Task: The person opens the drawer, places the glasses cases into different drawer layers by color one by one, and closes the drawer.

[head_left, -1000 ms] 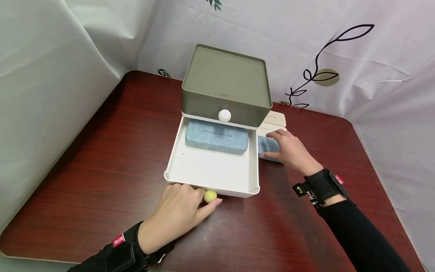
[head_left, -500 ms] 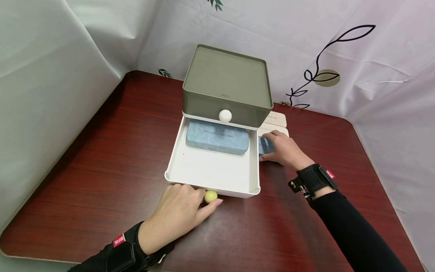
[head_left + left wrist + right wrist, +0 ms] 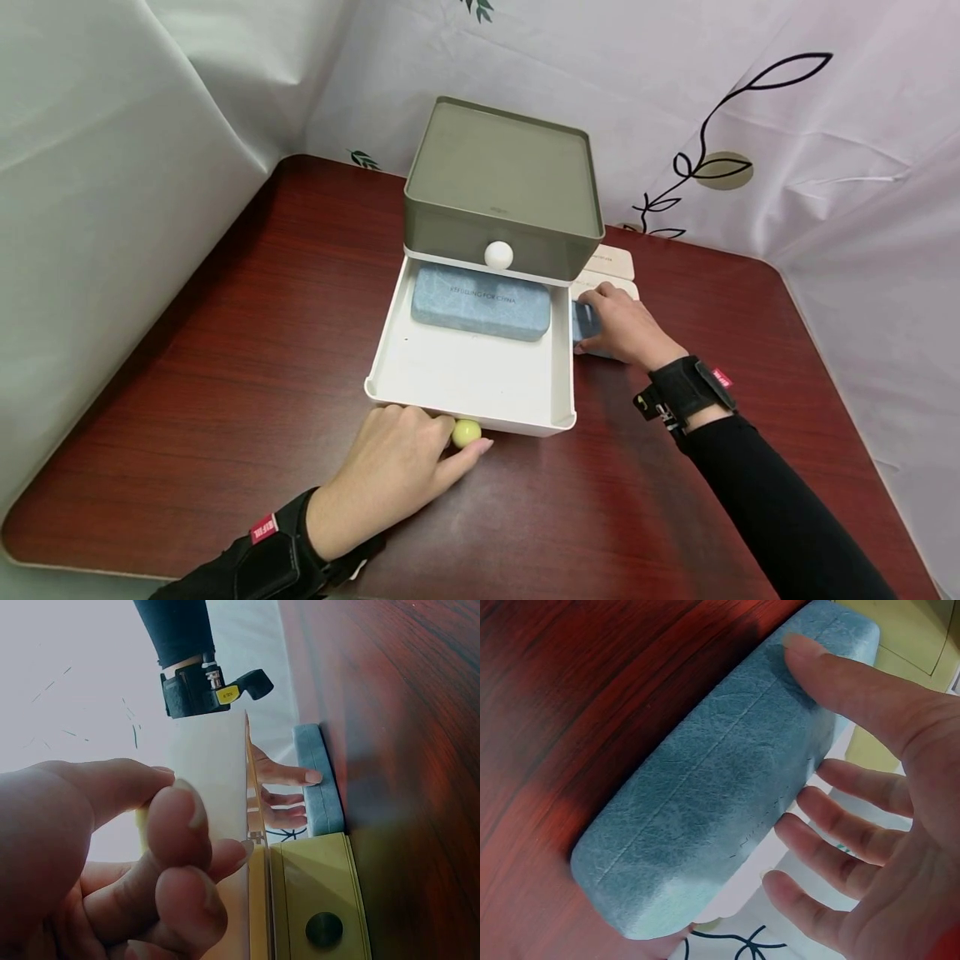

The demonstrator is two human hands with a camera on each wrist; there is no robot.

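In the head view a small storage box [image 3: 502,171] has its white lower drawer [image 3: 465,375] pulled out. My left hand [image 3: 393,462] holds the drawer's yellow-green knob [image 3: 467,433], with the index finger curled behind it and the thumb alongside. A blue glasses case [image 3: 480,304] lies at the back of the drawer. To the right of the box, my right hand [image 3: 626,325] grips a second blue glasses case [image 3: 690,780] that lies on the table. Its thumb [image 3: 840,679] presses the front side, and the other fingers reach the far edge.
Two beige cases [image 3: 603,285] lie behind the right-hand blue case, against the box's side. A white knob [image 3: 498,255] marks the upper drawer, which is closed. Pale curtains [image 3: 840,167] hang behind the reddish-brown table [image 3: 247,375].
My right hand has moved left and onto the blue glasses case beside the box, its thumb and fingers closing about it. The left hand stays at the knob.
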